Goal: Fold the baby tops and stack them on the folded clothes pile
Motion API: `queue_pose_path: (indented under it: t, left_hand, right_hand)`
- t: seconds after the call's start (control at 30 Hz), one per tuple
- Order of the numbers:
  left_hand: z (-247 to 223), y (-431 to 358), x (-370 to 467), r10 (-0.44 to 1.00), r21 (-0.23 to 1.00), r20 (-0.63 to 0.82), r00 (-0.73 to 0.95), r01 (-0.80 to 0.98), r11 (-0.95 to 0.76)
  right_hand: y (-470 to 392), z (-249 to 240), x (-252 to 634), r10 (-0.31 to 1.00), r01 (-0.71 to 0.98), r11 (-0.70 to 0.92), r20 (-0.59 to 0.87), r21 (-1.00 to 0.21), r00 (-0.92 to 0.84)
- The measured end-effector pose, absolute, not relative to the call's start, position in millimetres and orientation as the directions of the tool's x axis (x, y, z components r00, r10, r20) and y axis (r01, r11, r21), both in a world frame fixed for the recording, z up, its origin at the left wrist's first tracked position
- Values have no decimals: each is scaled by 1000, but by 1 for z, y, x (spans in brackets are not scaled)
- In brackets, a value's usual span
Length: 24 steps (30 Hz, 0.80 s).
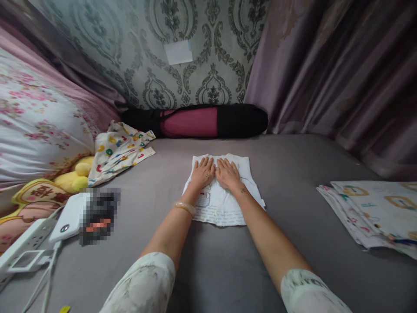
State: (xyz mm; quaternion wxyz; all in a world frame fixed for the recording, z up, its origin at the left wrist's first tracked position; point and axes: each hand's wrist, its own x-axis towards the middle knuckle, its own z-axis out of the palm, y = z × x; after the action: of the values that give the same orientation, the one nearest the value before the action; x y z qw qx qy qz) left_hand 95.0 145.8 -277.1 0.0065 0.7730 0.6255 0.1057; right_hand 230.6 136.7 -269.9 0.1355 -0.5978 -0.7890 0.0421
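A small white cloth garment [224, 213] with printed lettering and a line drawing lies spread on the grey sheet, near the middle of the view. My left hand [203, 172] rests flat on its upper left part, fingers stretched out and pointing away from me. Beside it, my right hand [227, 174] presses flat on the upper middle of the cloth, fingers also extended. The two hands are side by side, their thumbs close together. Part of the drawing is hidden under my left hand and wrist, which wears a pale bangle [185, 208].
Folded patterned cloths [374, 213] lie at the right. At the left are a letter-print cloth [114, 152], yellow plush items [76, 174], a white power bank [70, 217], a power strip [29, 243] and cables. A black and red roll bag [192, 121] lies along the wall.
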Motion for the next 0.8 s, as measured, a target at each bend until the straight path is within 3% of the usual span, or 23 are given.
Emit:
queue_pose_path:
  t: [0.1, 0.3, 0.47, 0.8]
  left_hand:
    - [-277, 145, 96, 968, 129, 204, 149, 976, -177]
    - [-279, 148, 96, 984, 144, 128, 122, 980, -140]
    - [-281, 148, 96, 981, 161, 183, 65, 982, -95]
    - [-276, 146, 98, 991, 97, 135, -11, 995, -2]
  right_hand:
    - [138, -272, 232, 963, 950, 218, 207, -222, -172]
    - [139, -276, 234, 968, 957, 189, 206, -220, -144]
    - [140, -277, 236, 970, 962, 140, 228, -235, -85]
    - [144, -277, 247, 981, 962, 45, 192, -270, 8]
